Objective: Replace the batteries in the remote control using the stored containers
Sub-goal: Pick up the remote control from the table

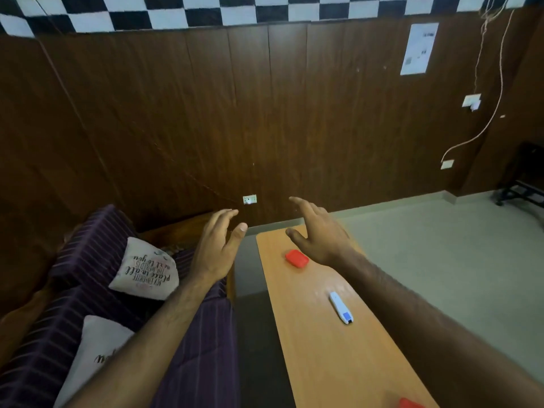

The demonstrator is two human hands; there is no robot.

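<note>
A red container (410, 403) sits at the surface's (312, 348) near edge (partly cut off). Mid-surface lies the remote control (341, 307). Beyond it, a second red container (296, 258). Left hand (215, 248) and right hand (319, 234) hover, fingers apart, holding nothing.

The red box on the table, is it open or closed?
Closed. The red box lies flat on the wooden table with its lid down and no gap showing. Neither hand touches it.
</note>
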